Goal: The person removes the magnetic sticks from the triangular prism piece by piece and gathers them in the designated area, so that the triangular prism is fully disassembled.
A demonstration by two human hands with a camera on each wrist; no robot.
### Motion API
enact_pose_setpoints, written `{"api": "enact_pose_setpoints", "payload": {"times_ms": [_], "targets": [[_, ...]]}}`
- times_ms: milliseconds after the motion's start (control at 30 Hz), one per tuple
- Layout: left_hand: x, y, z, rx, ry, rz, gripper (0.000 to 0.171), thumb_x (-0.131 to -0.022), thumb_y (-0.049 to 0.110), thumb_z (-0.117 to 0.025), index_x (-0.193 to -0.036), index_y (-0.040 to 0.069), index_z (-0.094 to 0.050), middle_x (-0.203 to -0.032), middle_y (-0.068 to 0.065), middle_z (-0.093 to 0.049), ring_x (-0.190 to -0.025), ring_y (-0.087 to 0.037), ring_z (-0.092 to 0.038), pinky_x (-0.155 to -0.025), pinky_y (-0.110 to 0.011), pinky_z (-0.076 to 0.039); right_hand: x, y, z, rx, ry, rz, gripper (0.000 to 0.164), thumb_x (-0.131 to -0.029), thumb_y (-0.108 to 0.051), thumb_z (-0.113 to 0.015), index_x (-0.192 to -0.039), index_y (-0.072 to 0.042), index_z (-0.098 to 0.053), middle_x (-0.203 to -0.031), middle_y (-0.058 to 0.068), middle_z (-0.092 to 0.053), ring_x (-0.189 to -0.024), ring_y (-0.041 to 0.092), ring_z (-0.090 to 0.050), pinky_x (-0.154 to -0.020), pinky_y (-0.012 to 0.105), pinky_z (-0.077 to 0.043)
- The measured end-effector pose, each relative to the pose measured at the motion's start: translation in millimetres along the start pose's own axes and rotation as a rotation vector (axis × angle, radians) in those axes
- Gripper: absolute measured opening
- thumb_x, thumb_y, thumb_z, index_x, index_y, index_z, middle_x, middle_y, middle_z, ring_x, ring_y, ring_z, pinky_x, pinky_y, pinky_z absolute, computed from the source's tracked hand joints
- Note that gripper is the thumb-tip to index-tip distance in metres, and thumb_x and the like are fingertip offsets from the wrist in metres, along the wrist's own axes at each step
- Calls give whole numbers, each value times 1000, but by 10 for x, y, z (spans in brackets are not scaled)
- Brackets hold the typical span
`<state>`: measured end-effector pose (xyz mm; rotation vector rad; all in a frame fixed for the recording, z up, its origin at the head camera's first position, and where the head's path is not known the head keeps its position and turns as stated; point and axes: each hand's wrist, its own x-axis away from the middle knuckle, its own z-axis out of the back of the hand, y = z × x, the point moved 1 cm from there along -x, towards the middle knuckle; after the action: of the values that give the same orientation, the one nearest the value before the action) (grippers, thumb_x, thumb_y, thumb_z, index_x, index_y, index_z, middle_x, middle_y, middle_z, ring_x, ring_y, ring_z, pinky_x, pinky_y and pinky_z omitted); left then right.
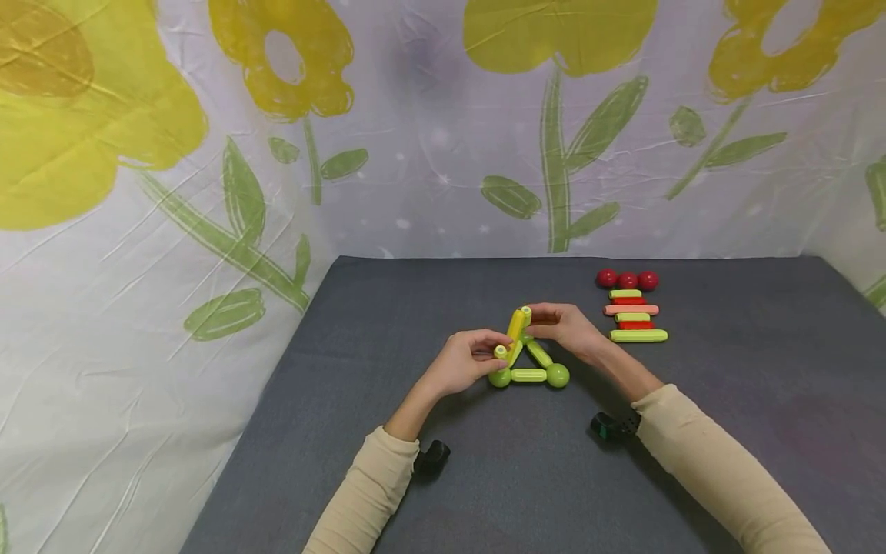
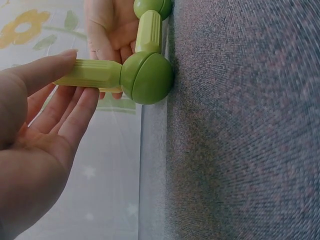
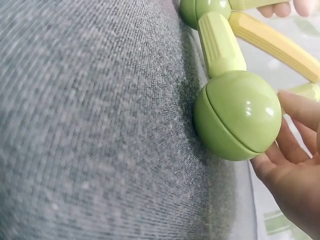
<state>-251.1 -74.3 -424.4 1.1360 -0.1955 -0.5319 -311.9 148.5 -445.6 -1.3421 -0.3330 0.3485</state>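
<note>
A triangle of green magnetic balls and short light-green rods lies on the dark cloth in the head view, its front rod (image 1: pixel 529 375) joining two balls. My left hand (image 1: pixel 467 358) pinches an upright light-green rod (image 2: pixel 92 74) that rises from the front-left ball (image 2: pixel 150 77). At the far corner my right hand (image 1: pixel 564 327) grips another upright rod (image 3: pixel 304 91), fingertips close beside its green ball (image 3: pixel 245 115). A longer yellow rod (image 1: pixel 515 326) slants between the two uprights, running from the front-left ball up toward the right-hand rod's top. The front-right ball (image 1: pixel 557 375) is untouched.
Right of the triangle, three red balls (image 1: pixel 627 280) sit in a row at the back. Below them several rods lie in a column, among them a pink rod (image 1: pixel 631 310) and a long light-green rod (image 1: pixel 638 336). Flower-printed fabric (image 1: pixel 429 154) stands behind the table.
</note>
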Motion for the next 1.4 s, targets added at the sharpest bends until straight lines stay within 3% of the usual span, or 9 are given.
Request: {"api": "enact_pose_setpoints", "payload": {"times_ms": [233,600,967,1100,1267,1400], "targets": [[-6,5,-4,-11,-6,-10,32,-88,-4,-65,-120,-6,-62,-113,-19,-62,-104,-32,-61,-78,-29,-53,-8,-19,-15,130,22,132,36,-88,3,-65,-123,5,-59,-110,18,-64,-101,30,-61,-80,35,-54],[-6,-7,-5,-2,3,-27,31,-88,3,-69,-118,2,-65,-111,-9,-65,-101,-20,-63,-78,-27,-53,-7,0,-25,193,37,265,32,-85,8,-67,-116,7,-59,-104,20,-64,-94,33,-64,-75,30,-55],[-6,-7,-10,2,1,-23,30,-88,1,-68,-118,1,-65,-110,-8,-65,-100,-18,-63,-78,-27,-53,16,-1,-62,275,71,288,30,-88,6,-64,-117,2,-57,-105,17,-63,-97,33,-64,-75,34,-55],[-6,-12,-10,-12,-3,-33,30,-88,2,-68,-118,3,-65,-110,-7,-65,-100,-17,-63,-78,-26,-53,-1,8,-27,292,126,315,28,-88,6,-65,-114,2,-57,-107,18,-62,-98,34,-63,-74,35,-55],[-5,-11,-6,-21,-7,-34,31,-88,2,-69,-118,3,-65,-110,-7,-65,-98,-16,-63,-77,-26,-53,12,-21,14,321,179,271,32,-89,2,-66,-118,5,-54,-105,18,-63,-96,33,-64,-74,35,-55],[81,234,19,-24,-13,-22,31,-88,-2,-67,-118,-3,-63,-110,-14,-64,-100,-24,-63,-76,-26,-53,18,7,42,304,195,221,35,-91,-2,-64,-123,7,-52,-108,22,-63,-98,35,-63,-77,40,-54]]}}
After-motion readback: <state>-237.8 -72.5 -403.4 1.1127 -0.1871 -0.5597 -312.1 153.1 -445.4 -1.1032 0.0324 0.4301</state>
